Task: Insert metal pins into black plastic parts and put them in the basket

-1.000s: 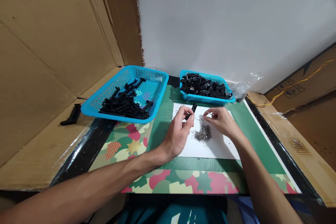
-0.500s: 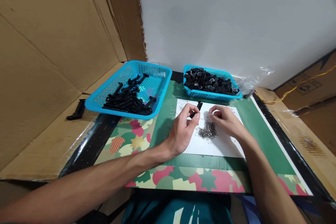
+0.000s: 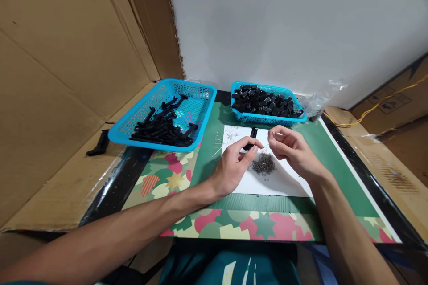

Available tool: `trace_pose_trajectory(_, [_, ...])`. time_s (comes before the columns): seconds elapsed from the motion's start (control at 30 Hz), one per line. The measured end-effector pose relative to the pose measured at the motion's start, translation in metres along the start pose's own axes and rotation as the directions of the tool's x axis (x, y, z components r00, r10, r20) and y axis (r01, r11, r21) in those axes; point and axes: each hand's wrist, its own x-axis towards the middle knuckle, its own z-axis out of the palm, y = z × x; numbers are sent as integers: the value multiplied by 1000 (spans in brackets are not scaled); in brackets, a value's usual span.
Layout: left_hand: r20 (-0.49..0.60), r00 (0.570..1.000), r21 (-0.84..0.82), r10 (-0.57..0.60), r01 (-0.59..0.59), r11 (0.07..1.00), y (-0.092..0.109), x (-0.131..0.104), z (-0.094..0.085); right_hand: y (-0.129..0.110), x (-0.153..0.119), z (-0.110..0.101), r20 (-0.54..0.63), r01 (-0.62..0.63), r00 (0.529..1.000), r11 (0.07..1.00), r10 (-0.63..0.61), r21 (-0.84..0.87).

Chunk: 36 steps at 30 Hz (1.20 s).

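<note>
while a black part [image 3: 254,132] is held in the left hand [image 3: 230,167], its near end is hidden

because the fingers of the left hand are laid across it, the near end of the black part is covered; only its far end and a dark patch above the thumb can be made out. whether anything is pinched by the right hand [image 3: 294,149] cannot be told: thumb and forefinger are brought almost together, the other fingers are curled, and a wire-thin thing would be lost at this size. both forearms are cut off by the borders of the view. the pile of small metal pieces [image 3: 264,164] is blurred into a grey mass (a few strays can be picked out nearby).

the long axis of the black part is directed away from the body and tilted slightly to the right, its free end aimed toward the smaller blue basket [image 3: 269,120]. it is gripped between thumb and fingers, over the white sheet [image 3: 290,187] and just beyond the pile; its height above the sheet cannot be judged. short black pieces [image 3: 267,103] are heaped in the smaller blue basket. in the larger blue basket [image 3: 154,145], long black parts [image 3: 160,130] are jumbled, their outlines merged.
</note>
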Motion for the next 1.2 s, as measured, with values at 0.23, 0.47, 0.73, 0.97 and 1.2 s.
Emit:
trace_pose_trajectory(0.23, [117,992,-228,-47,73,971,-4,1,3,8,1,12,59,49,997,991,-57,122])
trace_pose_trajectory(0.47, [182,976,-434,-122,192,880,-3,5,5,9,0,13,67,71,995,989,-81,129])
trace_pose_trajectory(0.73, [46,997,-346,-59,71,936,-6,8,0,5,-1,14,-93,118,989,993,-119,-13])
trace_pose_trajectory(0.97, [16,1000,-66,11,-10,998,1,5,-5,3,-2,14,-108,126,985,986,-138,-109])
trace_pose_trajectory(1.2, [42,999,-28,29,-28,999,-7,3,-5,8,-6,16,-271,304,866,873,-420,-381])
